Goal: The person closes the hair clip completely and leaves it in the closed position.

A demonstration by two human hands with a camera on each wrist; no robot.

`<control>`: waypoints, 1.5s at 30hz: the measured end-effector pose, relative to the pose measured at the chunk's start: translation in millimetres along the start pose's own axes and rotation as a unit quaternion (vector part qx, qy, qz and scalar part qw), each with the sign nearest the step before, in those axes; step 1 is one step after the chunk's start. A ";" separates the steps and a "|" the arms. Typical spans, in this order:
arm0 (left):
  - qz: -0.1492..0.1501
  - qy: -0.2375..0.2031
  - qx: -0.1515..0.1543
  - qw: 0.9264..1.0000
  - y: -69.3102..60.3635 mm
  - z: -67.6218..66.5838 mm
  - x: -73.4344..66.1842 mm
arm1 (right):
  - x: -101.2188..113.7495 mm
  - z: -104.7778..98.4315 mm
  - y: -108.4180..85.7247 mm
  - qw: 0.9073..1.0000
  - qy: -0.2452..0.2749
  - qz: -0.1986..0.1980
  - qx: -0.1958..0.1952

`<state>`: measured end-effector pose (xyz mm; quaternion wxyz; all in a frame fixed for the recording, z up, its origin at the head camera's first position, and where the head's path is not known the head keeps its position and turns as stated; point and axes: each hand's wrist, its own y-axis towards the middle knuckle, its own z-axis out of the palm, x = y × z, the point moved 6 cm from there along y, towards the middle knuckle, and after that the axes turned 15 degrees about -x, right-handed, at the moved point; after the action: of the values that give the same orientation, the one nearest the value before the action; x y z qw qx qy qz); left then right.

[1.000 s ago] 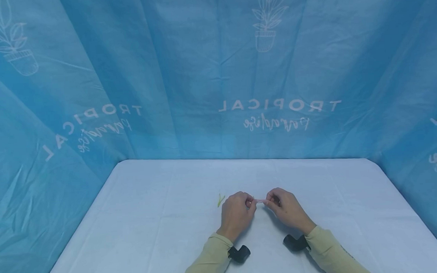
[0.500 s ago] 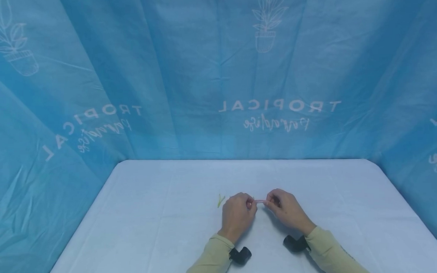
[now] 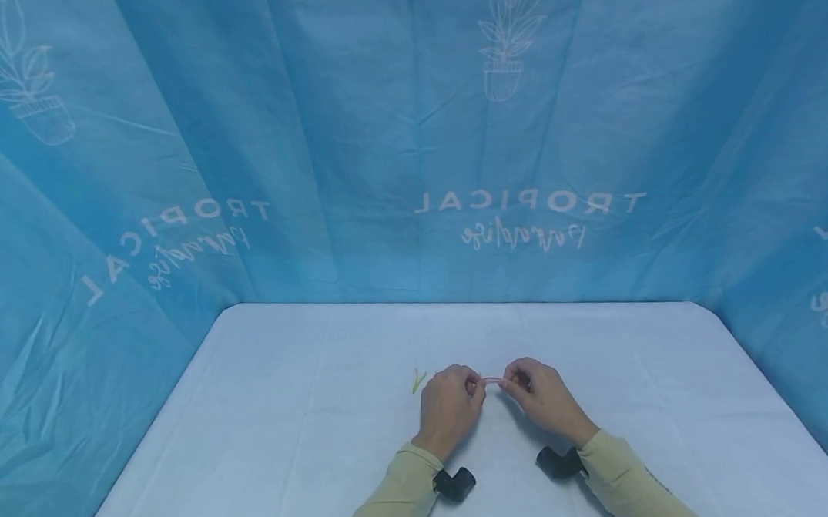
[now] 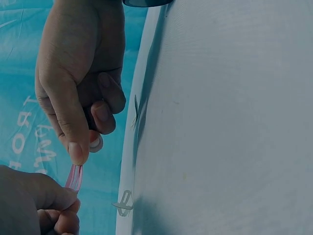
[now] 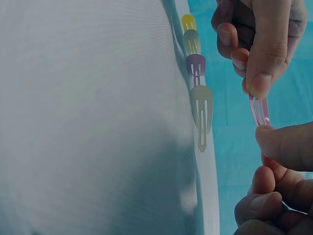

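Between the two hands is a pink slotted hair clip [image 3: 492, 380], slightly bowed. The left hand [image 3: 450, 407] pinches one end between thumb and finger; the right hand [image 3: 546, 395] pinches the other. In the left wrist view, the left hand [image 4: 36, 200] is at lower left and the right hand [image 4: 80, 73] above, with the clip's slotted middle [image 4: 74, 177] exposed. The right wrist view shows the right hand [image 5: 279, 181] below, the left hand [image 5: 269, 39] above and the pink clip [image 5: 259, 110] between them, its ends covered by fingers.
Several clips lie beyond the hands: a yellow one [image 5: 188, 22], a purple one [image 5: 195, 63] and a grey-green one [image 5: 202, 110] among them. Another grey-green clip [image 4: 124, 203] lies near the table's far edge. Blue curtains [image 3: 415, 135] surround the white table [image 3: 254, 412].
The pink clip looks more arched between the fingers than a second ago. The left hand has shifted very slightly; the right hand is almost still, and both keep their pinch.
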<state>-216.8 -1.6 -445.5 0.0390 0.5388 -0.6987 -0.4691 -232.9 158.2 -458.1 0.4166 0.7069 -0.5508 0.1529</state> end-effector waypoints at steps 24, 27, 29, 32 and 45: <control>-0.002 -0.003 0.008 1.000 0.2 1.2 -1.0 | -4.6 -0.9 0.3 0.999 0.006 0.046 -0.005; 0.001 -0.002 0.011 1.000 0.2 2.0 -1.5 | -5.6 -1.5 0.9 0.999 0.014 0.043 -0.012; 0.003 -0.002 0.012 1.000 0.3 2.5 -1.9 | -6.5 -1.8 1.3 0.999 0.017 0.039 -0.018; 0.007 -0.002 0.012 1.000 0.5 2.6 -2.7 | -8.4 -2.0 1.5 0.999 0.017 0.036 -0.023; 0.019 -0.004 0.011 1.000 0.8 2.8 -4.2 | -12.4 -2.1 2.6 0.998 0.024 0.050 -0.028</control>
<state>-217.2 3.4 -444.6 0.0395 0.5240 -0.7140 -0.4627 -239.1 167.7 -464.1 0.4416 0.6626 -0.5792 0.1746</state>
